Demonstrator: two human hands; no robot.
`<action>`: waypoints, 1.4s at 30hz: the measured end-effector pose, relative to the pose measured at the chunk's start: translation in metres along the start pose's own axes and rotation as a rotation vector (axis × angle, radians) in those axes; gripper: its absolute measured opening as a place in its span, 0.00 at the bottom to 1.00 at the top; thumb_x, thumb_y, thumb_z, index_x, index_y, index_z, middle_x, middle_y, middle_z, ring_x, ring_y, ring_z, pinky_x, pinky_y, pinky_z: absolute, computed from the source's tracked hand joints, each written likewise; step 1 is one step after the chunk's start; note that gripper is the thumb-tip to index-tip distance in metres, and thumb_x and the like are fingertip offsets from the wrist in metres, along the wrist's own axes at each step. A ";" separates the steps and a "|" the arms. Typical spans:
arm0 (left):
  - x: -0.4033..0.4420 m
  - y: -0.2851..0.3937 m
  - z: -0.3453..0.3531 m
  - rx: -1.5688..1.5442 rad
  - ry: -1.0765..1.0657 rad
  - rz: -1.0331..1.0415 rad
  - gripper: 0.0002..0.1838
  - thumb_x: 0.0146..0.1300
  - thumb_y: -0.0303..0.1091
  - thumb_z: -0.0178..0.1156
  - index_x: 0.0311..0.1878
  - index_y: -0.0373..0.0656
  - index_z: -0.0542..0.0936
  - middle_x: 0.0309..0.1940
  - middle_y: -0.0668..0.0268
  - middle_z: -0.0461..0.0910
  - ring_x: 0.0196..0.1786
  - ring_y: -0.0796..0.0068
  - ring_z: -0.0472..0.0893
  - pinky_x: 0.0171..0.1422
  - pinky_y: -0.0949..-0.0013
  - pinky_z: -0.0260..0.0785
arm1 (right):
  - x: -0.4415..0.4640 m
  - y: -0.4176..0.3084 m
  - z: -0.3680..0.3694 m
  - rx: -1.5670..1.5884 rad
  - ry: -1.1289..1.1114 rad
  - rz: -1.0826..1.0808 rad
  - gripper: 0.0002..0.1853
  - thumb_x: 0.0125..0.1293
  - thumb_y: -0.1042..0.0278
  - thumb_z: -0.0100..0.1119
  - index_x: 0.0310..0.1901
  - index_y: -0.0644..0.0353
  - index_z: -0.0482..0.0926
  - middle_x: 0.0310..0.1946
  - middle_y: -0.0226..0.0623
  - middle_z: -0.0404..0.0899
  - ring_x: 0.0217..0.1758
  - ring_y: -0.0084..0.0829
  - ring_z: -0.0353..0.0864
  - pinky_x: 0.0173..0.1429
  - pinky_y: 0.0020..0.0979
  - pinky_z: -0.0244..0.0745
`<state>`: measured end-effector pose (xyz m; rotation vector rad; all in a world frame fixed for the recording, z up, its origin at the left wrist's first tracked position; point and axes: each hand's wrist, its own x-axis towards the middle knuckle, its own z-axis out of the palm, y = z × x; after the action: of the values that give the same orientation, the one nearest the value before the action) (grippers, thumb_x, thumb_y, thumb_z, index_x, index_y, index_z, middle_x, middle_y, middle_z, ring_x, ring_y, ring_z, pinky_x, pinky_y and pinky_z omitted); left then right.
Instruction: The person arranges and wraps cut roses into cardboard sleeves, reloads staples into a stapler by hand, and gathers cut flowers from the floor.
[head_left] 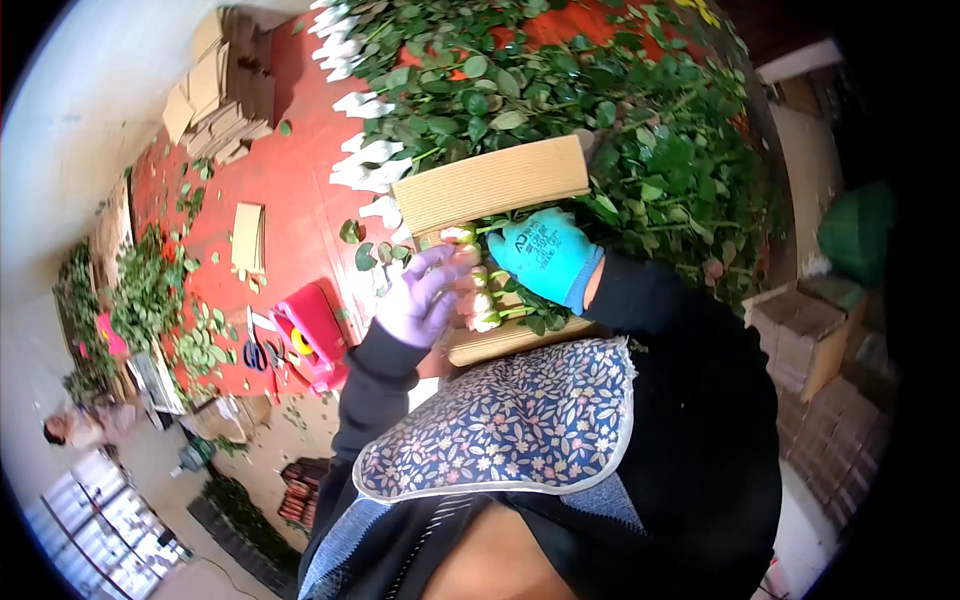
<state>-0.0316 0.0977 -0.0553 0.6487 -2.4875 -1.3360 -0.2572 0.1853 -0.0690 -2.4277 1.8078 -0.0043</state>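
Note:
Several pale pink-and-cream roses (481,300) lie in a row in front of me, heads to the left, with a corrugated cardboard sheet folded around them. Its upper flap (490,185) stands above the flowers, and its lower edge (515,340) runs along my apron. My left hand (420,297), in a purple glove, is beside the rose heads with its fingers apart and curved, the tips at the blooms. In a turquoise glove, my right hand (545,257) is closed over the stems just right of the heads. Its fingertips are partly hidden.
Leafy rose stems (640,140) pile up behind and to the right, with white-wrapped heads (370,165) along their left side. On the red table (290,190) are cardboard stacks (220,95), a pink tape dispenser (312,335) and scissors (255,350). Boxes (800,335) stand at right.

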 end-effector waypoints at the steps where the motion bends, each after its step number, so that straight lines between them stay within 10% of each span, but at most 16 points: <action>1: -0.011 0.001 -0.008 0.022 0.020 -0.019 0.21 0.56 0.16 0.55 0.53 0.41 0.81 0.55 0.50 0.77 0.50 0.56 0.83 0.52 0.62 0.75 | 0.002 -0.002 -0.001 -0.018 -0.055 0.004 0.09 0.59 0.65 0.55 0.41 0.55 0.75 0.27 0.31 0.77 0.25 0.33 0.82 0.24 0.42 0.70; 9: -0.053 0.000 -0.026 0.181 0.181 -0.186 0.13 0.59 0.22 0.59 0.47 0.44 0.82 0.35 0.58 0.82 0.35 0.56 0.82 0.39 0.61 0.74 | 0.010 -0.006 0.003 -0.126 -0.090 -0.090 0.07 0.64 0.62 0.56 0.39 0.53 0.75 0.24 0.31 0.76 0.22 0.36 0.80 0.25 0.41 0.73; 20: -0.070 -0.013 -0.004 0.163 0.298 -0.293 0.08 0.61 0.29 0.60 0.44 0.49 0.81 0.36 0.63 0.80 0.42 0.58 0.81 0.45 0.58 0.75 | 0.023 -0.007 0.004 -0.102 -0.127 -0.086 0.10 0.69 0.58 0.54 0.35 0.53 0.75 0.25 0.37 0.77 0.23 0.42 0.79 0.28 0.42 0.73; 27: -0.052 0.004 0.013 0.202 0.306 0.042 0.16 0.60 0.28 0.56 0.52 0.45 0.80 0.50 0.62 0.81 0.40 0.62 0.84 0.41 0.62 0.78 | 0.024 -0.007 -0.001 -0.109 -0.136 -0.121 0.09 0.68 0.59 0.53 0.34 0.53 0.74 0.23 0.38 0.78 0.23 0.40 0.80 0.27 0.43 0.73; 33: -0.028 0.010 0.034 -0.042 0.152 -0.365 0.14 0.73 0.44 0.50 0.50 0.48 0.80 0.31 0.60 0.83 0.32 0.61 0.84 0.37 0.62 0.78 | 0.025 -0.005 0.002 -0.142 -0.100 -0.156 0.10 0.68 0.57 0.53 0.34 0.53 0.73 0.25 0.38 0.77 0.22 0.41 0.79 0.26 0.43 0.72; 42: -0.026 0.009 0.046 0.088 0.244 -0.214 0.12 0.72 0.40 0.50 0.51 0.47 0.75 0.32 0.59 0.81 0.32 0.57 0.83 0.35 0.59 0.77 | 0.024 -0.002 -0.008 0.039 -0.131 -0.141 0.11 0.65 0.61 0.59 0.43 0.58 0.77 0.33 0.43 0.80 0.26 0.45 0.79 0.29 0.42 0.72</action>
<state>-0.0300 0.1483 -0.0729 1.0560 -2.3410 -1.1392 -0.2487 0.1625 -0.0628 -2.4601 1.5663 0.1041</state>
